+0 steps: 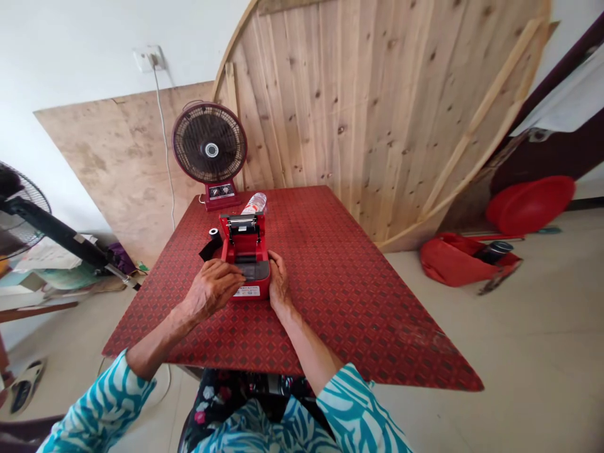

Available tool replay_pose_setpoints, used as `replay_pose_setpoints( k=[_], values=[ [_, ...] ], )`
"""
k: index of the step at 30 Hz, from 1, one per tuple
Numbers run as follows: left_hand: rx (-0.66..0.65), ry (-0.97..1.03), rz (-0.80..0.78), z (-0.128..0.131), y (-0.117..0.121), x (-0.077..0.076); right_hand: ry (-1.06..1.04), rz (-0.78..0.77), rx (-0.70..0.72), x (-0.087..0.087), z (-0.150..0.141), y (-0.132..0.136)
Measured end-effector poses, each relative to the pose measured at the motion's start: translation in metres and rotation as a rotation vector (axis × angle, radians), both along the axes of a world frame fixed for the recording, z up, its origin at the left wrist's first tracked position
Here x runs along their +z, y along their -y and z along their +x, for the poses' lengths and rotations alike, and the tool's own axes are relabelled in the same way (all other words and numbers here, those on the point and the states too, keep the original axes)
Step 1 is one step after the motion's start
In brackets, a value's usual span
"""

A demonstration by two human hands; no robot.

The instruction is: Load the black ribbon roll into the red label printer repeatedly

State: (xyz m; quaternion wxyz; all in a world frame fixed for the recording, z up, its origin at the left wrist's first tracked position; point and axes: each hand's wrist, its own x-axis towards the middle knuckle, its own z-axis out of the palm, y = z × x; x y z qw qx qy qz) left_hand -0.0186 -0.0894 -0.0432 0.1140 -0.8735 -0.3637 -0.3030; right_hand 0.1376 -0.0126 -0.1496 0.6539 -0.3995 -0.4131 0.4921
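A red label printer [256, 272] stands on the table with its lid [243, 221] tipped up, baring the dark rollers inside. My left hand [213, 286] lies across its front left corner, fingers closed together and fingertips on the dark grey front panel; whether a small piece is pinched there is hidden. Along the printer's right side, my right hand [279, 283] is wrapped with its fingers against the red casing. A small black ribbon roll [214, 242] with a white core is just left of the printer, its loose end on the table. Behind the lid lies a clear plastic bottle [255, 203].
The table [358, 302] has a red patterned cover. A maroon desk fan [211, 151] stands at its back left corner, its cord near the wall socket [149, 58]. Wooden boards [358, 113] lean behind. On the floor at right is a red bag [448, 261]; another fan [61, 229] is at left.
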Motion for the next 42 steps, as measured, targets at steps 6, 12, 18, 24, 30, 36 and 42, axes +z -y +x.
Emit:
replay_pose_setpoints(
  k=[6, 12, 18, 24, 30, 36, 42],
  values=[
    [0.079, 0.092, 0.067, 0.005, 0.007, -0.018, -0.027, -0.042, 0.051, -0.007, 0.003, 0.004],
    [0.126, 0.203, 0.134, 0.011, 0.014, -0.047, 0.047, -0.030, -0.011, 0.018, 0.010, -0.032],
    [0.183, 0.303, 0.179, 0.017, 0.017, -0.065, 0.202, 0.060, 0.061, 0.077, 0.005, -0.079],
    [0.198, 0.334, 0.171, 0.019, 0.019, -0.064, 0.330, 0.114, 0.029, 0.070, 0.018, -0.050],
    [0.186, 0.366, 0.149, 0.019, 0.020, -0.067, 0.247, 0.072, 0.015, 0.037, 0.023, -0.007],
    [0.169, 0.775, -0.111, 0.008, 0.006, -0.058, 0.080, -0.079, 0.096, 0.041, 0.014, -0.005],
    [0.247, 1.500, -0.736, 0.000, -0.040, -0.044, 0.024, -0.108, 0.139, 0.049, 0.014, -0.005]
  ],
)
